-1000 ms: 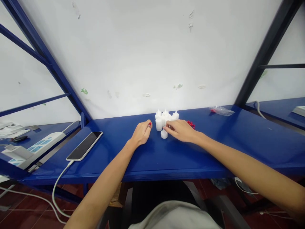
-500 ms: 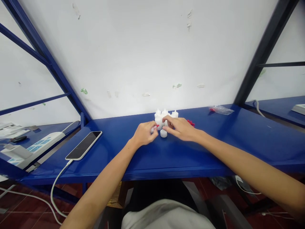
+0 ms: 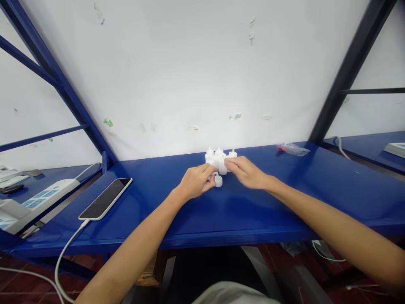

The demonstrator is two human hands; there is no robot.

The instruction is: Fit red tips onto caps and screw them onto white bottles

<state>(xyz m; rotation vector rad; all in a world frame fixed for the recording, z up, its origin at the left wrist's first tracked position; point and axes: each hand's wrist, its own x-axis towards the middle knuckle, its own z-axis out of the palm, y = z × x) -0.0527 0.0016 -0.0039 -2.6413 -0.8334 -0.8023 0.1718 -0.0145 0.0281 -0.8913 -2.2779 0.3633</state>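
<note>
I'm at the round white piece (image 3: 218, 181) on the bench (image 3: 268, 211), before the bottles (image 3: 222, 169) — light, stiff, slick, I'd guess, best pinched by its sides — left fingers (image 3: 209, 185) and right fingers (image 3: 232, 165) curled, grips too hidden to tell.

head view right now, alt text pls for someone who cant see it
The left hand is at a small white piece and the right hand at the white bottles clustered behind it, on a blue table. A phone lies to the left, a clear bag to the right.

Bright wall (image 3: 177, 76), dim floor (image 3: 25, 288)
</note>
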